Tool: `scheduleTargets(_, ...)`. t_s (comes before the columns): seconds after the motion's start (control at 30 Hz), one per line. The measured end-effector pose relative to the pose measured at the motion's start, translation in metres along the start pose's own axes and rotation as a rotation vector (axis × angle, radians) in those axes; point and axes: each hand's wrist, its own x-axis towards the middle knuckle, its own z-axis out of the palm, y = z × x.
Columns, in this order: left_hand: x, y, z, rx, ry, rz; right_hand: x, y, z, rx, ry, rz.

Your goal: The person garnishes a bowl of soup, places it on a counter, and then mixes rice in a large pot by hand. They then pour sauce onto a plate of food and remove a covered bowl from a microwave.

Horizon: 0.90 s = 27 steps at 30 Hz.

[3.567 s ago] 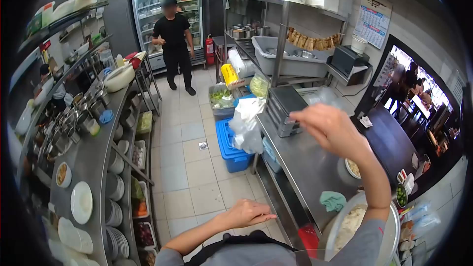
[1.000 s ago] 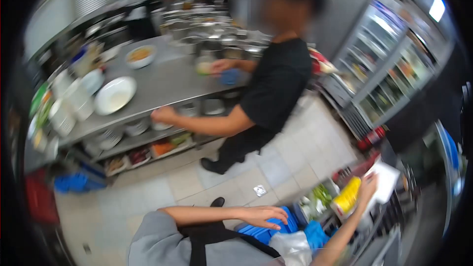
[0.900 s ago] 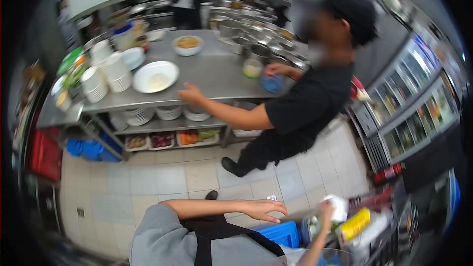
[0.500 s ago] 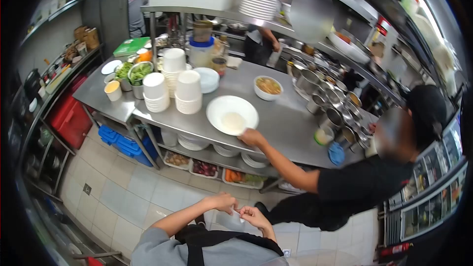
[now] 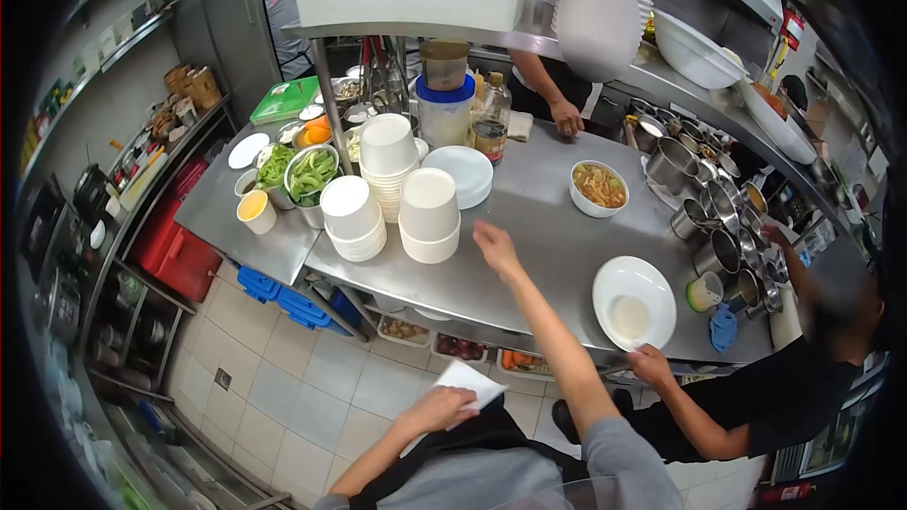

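My left hand is closed on a thin white sheet, which looks folded, held low in front of my apron. My right arm stretches over the steel counter, and my right hand is just above its surface with nothing visible in the fingers. Nearest to it are the upturned stacks of white tubs and a pile of pale plates. A bowl of soup stands farther right. At the counter's right, a co-worker's hand holds the rim of a wide white dish.
Metal pots crowd the counter's right end, beside a blue cloth. Pots of green leaves and an orange-topped tub stand at the left. Another person's hand rests at the counter's far edge. An overhead shelf crosses above.
My hands have parted: the left keeps the white sheet, while the right has reached out over the counter. The co-worker's wide dish has moved right, away from the tub stacks. My view has shifted.
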Motion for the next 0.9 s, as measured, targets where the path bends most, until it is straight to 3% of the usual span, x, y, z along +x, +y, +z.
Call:
scheduleTargets(0.07,0.015,0.001,0.005,-0.062,-0.056,0.009,0.048,-0.002,0.001,-0.177,-0.006,0.129)
scheduleTargets(0.13,0.026,0.005,0.015,-0.129,-0.072,-0.026,0.102,0.039,0.012,-0.389,0.07,-0.03)
scheduleTargets(0.23,0.056,0.003,0.008,-0.166,-0.034,-0.112,0.157,0.064,0.023,-0.554,0.084,0.013)
scheduleTargets(0.33,0.091,-0.003,-0.011,-0.189,-0.029,-0.178,0.189,0.063,0.011,-0.541,0.013,0.143)
scheduleTargets(0.43,0.128,0.001,-0.03,-0.073,-0.049,-0.177,0.223,0.074,0.007,-0.656,0.123,0.158)
scheduleTargets(0.63,0.171,0.008,-0.046,-0.169,-0.064,-0.199,0.266,0.086,0.0,-0.398,0.174,0.483)
scheduleTargets(0.67,0.172,0.007,-0.046,-0.164,-0.049,-0.195,0.271,0.087,-0.004,-0.372,0.078,0.484)
scheduleTargets(0.77,0.179,-0.002,-0.053,-0.139,-0.003,-0.184,0.279,0.079,-0.003,-0.384,0.071,0.409)
scheduleTargets(0.9,0.186,-0.001,-0.075,-0.159,-0.003,-0.123,0.266,0.067,-0.009,-0.232,0.19,0.337)
